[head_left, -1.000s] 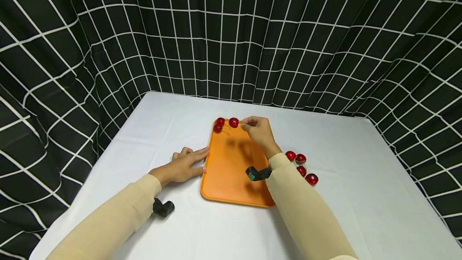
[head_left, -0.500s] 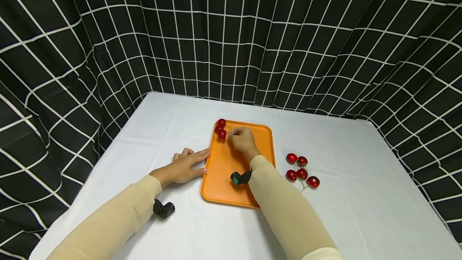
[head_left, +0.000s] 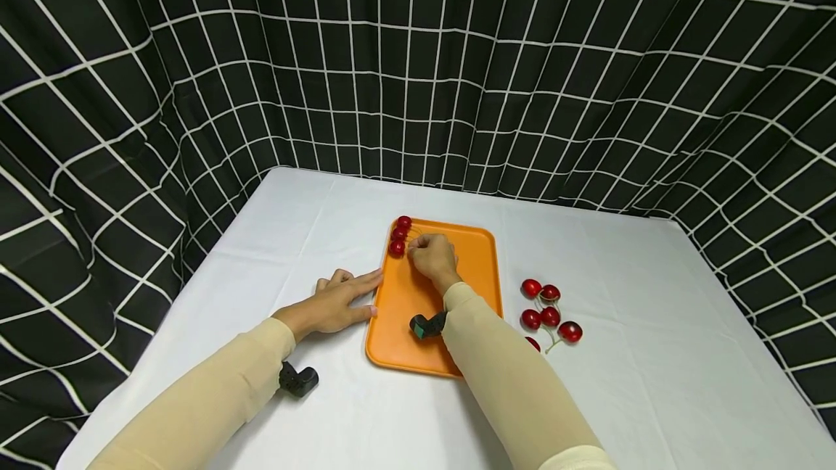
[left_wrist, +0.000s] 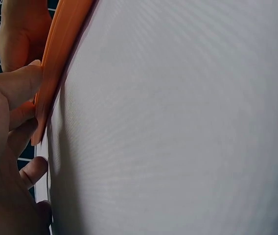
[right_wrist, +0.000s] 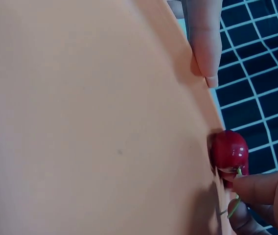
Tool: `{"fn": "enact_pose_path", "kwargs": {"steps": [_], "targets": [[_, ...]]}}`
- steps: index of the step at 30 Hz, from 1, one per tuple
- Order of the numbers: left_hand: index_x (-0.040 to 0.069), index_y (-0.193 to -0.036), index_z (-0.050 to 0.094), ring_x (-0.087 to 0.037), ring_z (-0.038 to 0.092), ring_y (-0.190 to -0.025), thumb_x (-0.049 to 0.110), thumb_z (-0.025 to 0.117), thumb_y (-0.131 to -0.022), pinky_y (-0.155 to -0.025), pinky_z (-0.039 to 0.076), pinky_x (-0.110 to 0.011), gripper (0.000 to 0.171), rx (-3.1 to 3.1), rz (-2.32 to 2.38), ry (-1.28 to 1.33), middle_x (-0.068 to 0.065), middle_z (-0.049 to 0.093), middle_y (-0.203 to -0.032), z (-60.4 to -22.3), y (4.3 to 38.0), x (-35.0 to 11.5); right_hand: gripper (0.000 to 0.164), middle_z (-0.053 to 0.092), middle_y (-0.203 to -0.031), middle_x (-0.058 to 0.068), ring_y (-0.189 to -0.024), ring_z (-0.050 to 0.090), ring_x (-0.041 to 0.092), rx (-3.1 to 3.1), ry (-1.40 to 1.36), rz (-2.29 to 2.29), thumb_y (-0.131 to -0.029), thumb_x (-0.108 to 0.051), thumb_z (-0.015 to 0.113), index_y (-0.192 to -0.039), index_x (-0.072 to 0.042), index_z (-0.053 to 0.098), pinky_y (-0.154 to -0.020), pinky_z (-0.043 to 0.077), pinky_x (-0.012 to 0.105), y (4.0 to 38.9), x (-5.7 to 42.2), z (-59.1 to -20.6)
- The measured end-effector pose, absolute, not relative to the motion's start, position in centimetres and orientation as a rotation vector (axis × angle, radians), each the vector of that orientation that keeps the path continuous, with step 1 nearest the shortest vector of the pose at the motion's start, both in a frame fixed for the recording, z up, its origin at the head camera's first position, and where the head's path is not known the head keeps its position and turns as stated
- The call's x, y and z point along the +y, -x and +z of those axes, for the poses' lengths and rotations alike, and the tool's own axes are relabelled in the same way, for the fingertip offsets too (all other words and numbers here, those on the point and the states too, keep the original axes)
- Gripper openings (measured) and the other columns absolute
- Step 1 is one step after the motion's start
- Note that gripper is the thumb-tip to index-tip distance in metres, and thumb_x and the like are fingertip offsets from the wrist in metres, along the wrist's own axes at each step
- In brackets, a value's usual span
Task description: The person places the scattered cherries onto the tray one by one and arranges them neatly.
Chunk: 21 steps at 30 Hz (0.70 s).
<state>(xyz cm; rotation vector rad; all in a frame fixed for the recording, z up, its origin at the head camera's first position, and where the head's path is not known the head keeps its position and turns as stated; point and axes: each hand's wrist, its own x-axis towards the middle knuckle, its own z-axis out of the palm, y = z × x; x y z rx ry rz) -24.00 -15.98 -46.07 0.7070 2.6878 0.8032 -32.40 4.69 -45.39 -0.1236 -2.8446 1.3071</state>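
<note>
An orange tray [head_left: 401, 325] lies on the white table. My right hand [head_left: 434, 260] is over its far left part and pinches the green stem [right_wrist: 234, 209] of a red cherry [head_left: 396, 248]. That cherry sits against the tray's left rim, in a row with two other cherries [head_left: 401, 229]; in the right wrist view it largely hides those behind it. My left hand [head_left: 336, 303] rests at the tray's left edge, fingers mostly extended and the fingertips and thumb touching the rim.
Several more cherries [head_left: 550, 317] with stems lie on the white tablecloth [head_left: 627, 354] to the right of the tray, one partly hidden by the right sleeve [head_left: 509, 383]. A black curtain with a white grid [head_left: 431, 78] surrounds the table's far and side edges.
My right hand has lowered the cherry from above the tray's far edge, moving left and nearer, into line with the two others at the left rim. The left hand keeps its place.
</note>
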Motion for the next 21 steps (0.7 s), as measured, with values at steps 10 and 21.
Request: {"fn": "enact_pose_path", "kwargs": {"steps": [10, 21], "targets": [[0.021, -0.152, 0.032, -0.018, 0.032, -0.112, 0.038, 0.061, -0.095, -0.084, 0.021, -0.041, 0.067, 2.692, 0.797, -0.705, 0.011, 0.023, -0.156, -45.92, 23.83, -15.87, 0.009, 0.064, -0.081, -0.003, -0.105, 0.045, 0.03, -2.84, 0.123, 1.31, -0.088, -0.015, 0.071, -0.079, -0.016, 0.071, -0.095, 0.024, 0.047, 32.33, 4.64, -45.69], [0.022, -0.152, 0.032, -0.017, 0.031, -0.113, 0.039, 0.061, -0.095, -0.085, 0.022, -0.041, 0.067, 2.699, 0.789, -0.697, 0.012, 0.022, -0.156, -46.0, 23.9, -15.78, 0.003, 0.066, -0.087, -0.002, -0.106, 0.047, 0.029, -2.814, 0.116, 1.374, -0.087, -0.012, 0.072, -0.086, -0.015, 0.073, -0.096, 0.028, 0.046, 32.34, 5.05, -45.42]]}}
